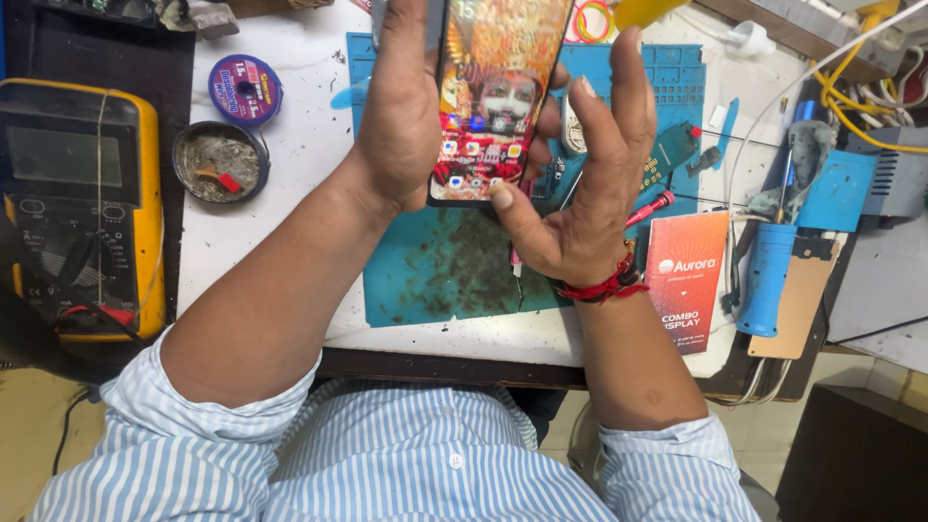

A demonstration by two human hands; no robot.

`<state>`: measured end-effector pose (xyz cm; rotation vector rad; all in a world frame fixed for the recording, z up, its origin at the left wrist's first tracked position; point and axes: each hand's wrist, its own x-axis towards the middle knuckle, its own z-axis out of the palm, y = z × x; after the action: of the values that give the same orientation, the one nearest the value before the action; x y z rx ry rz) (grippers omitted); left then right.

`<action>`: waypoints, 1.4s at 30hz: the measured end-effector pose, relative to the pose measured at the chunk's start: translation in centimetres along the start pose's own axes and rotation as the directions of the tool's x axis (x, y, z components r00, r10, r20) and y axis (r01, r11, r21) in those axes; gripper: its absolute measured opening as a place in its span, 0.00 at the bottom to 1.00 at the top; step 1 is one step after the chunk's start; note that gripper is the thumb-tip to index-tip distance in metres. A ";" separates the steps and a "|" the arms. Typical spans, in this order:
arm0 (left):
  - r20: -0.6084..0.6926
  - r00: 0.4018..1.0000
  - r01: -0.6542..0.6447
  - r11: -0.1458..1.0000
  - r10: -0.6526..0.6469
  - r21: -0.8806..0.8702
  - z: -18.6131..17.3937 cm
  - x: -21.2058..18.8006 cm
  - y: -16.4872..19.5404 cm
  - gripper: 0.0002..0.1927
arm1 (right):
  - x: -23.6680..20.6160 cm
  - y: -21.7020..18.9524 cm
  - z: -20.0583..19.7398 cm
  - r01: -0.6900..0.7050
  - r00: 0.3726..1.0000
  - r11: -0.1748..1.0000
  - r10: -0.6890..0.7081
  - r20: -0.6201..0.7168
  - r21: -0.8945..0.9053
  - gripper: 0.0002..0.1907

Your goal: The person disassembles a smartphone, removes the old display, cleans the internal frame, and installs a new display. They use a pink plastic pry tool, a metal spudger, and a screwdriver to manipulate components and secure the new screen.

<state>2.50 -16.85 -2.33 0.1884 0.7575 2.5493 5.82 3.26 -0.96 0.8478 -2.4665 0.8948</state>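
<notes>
A: A cluttered repair bench: white top (290, 145), a stained teal work mat (445, 271), wires and tools crowding the right edge. What are the fingers doing?

B: The left hand (401, 106) is wrapped shut around the smartphone (493, 97), fingers curled behind it, holding it upright above the mat with the lit screen facing the camera. The right hand (590, 184) is spread, fingers apart, and its thumb tip presses the phone's lower right corner.

A: How should that press go?

B: I'd judge lightly, with the pad rather than the nail, while the left hand braces the back; glass is slick and thin, so keep it over the soft mat.

A: And farther out?

B: A red thread band (604, 287) on the right wrist, a red-handled screwdriver (650, 206), a glossy orange card box (684, 275), a blue plastic-handled tool (768, 280). To the left, a round tin of grey residue (219, 161), a purple solder spool (246, 90), and a boxy yellow multimeter (82, 208)
</notes>
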 end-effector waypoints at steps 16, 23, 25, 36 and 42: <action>0.052 0.997 0.065 0.997 -0.063 -0.035 -1.0 0.2 -0.6 0.57 | 0.5 -0.2 -1.0 0.104 0.984 0.988 -0.119 -0.130 -0.115 0.30; 0.022 1.000 0.011 0.999 -0.012 0.039 -1.4 0.2 -1.1 0.59 | 0.4 -0.2 -0.9 0.106 0.985 0.987 -0.121 -0.121 -0.124 0.28; 0.015 1.000 -0.020 0.998 0.019 0.066 -1.6 0.1 -1.2 0.59 | 0.4 -0.2 -0.9 0.119 0.986 0.985 -0.132 -0.100 -0.124 0.28; 0.115 0.987 -0.118 0.992 0.113 0.044 -0.8 0.6 -1.7 0.52 | 1.3 -1.2 -0.3 0.090 0.996 0.981 -0.085 0.039 -0.170 0.43; 0.058 0.993 -0.114 0.983 0.107 0.143 -0.1 0.3 -1.2 0.57 | 1.2 -1.0 -0.6 -0.117 0.990 0.966 0.097 -0.099 -0.230 0.35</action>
<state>2.70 -15.85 -3.05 0.3506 0.9397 2.5823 5.65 2.59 0.53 0.5869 -2.4976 0.6417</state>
